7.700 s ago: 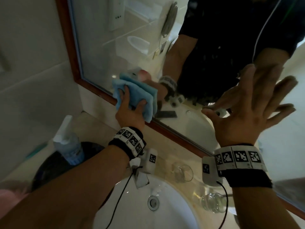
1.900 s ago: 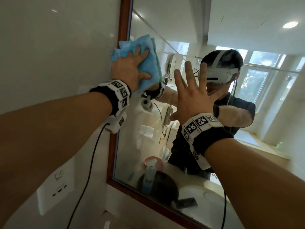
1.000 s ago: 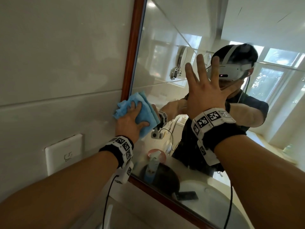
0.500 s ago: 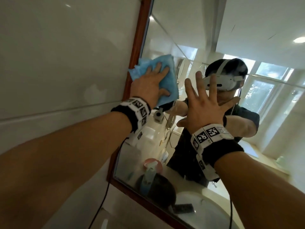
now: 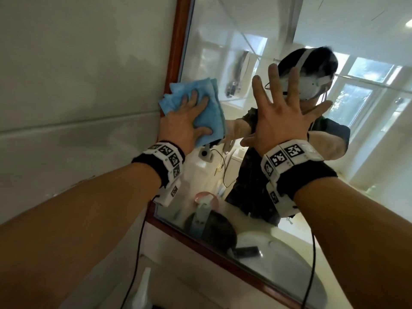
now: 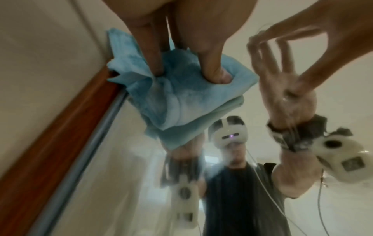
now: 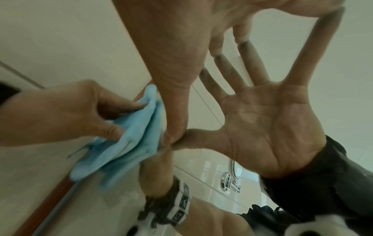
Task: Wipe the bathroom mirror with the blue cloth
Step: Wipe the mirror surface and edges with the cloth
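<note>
The left hand is pressing the folded blue cloth flat-fingered against the mirror beside its wooden frame, while the right hand is spreading wide, fingertips on the glass. Those bare fingers are likely leaving smudges, and the cloth, overlapping the frame, may be missing the very edge.

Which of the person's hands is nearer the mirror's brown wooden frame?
Left. The left hand presses the blue cloth right beside the brown wooden frame; the right hand lies spread farther along the glass.

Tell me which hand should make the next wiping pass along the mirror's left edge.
Left. The left hand already presses the blue cloth on the mirror beside its wooden frame. The right hand holds nothing, fingers spread against the glass.
</note>
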`<state>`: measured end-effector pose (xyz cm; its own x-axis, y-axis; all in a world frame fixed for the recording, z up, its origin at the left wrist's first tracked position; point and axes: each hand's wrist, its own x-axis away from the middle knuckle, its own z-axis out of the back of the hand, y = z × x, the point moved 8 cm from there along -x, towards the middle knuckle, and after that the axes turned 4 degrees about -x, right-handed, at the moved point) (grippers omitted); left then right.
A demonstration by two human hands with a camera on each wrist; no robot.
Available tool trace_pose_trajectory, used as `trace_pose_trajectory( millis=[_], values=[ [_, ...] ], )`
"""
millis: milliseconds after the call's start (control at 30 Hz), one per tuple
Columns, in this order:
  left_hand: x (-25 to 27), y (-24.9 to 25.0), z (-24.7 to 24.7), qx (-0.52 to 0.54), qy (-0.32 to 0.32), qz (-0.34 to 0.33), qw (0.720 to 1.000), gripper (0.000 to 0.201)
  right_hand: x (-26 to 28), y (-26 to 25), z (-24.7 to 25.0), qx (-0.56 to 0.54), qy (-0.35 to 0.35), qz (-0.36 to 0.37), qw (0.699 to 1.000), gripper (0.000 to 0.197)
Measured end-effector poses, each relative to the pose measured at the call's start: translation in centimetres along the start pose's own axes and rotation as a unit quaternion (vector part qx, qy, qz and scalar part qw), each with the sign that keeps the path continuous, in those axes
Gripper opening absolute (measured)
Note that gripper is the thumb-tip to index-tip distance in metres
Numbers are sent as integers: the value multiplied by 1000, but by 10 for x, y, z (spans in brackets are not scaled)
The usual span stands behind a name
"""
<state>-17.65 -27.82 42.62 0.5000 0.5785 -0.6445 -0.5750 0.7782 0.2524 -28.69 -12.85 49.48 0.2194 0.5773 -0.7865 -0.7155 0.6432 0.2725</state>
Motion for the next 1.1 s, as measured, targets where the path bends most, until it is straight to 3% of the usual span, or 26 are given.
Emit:
trace_pose_trajectory(
  millis=[167, 300, 400, 533, 833, 933, 1100],
  values=[
    [46, -34, -43, 21, -47, 63, 997, 77, -1, 2, -3, -34, 4, -5, 999, 84],
    [78, -42, -74, 92, -54, 119, 987, 78, 1, 0, -3, 0, 35, -2, 999, 103],
    [94, -45, -90, 110, -62, 145, 981, 78, 5, 0, -4, 21, 45, -6, 999, 108],
    [99, -48, -96, 150, -32, 151, 977, 78, 18, -7, -15, 10, 15, -1, 1000, 114],
    [109, -50, -111, 156, 10, 153, 976, 79, 60, -29, -38, -3, -9, 9, 1000, 102],
    [127, -48, -124, 167, 2, 165, 972, 77, 71, -32, -45, -6, -16, 24, 1000, 96],
    [142, -49, -144, 105, -50, 181, 977, 76, 80, -33, -58, 4, -29, 37, 999, 104]
  ],
)
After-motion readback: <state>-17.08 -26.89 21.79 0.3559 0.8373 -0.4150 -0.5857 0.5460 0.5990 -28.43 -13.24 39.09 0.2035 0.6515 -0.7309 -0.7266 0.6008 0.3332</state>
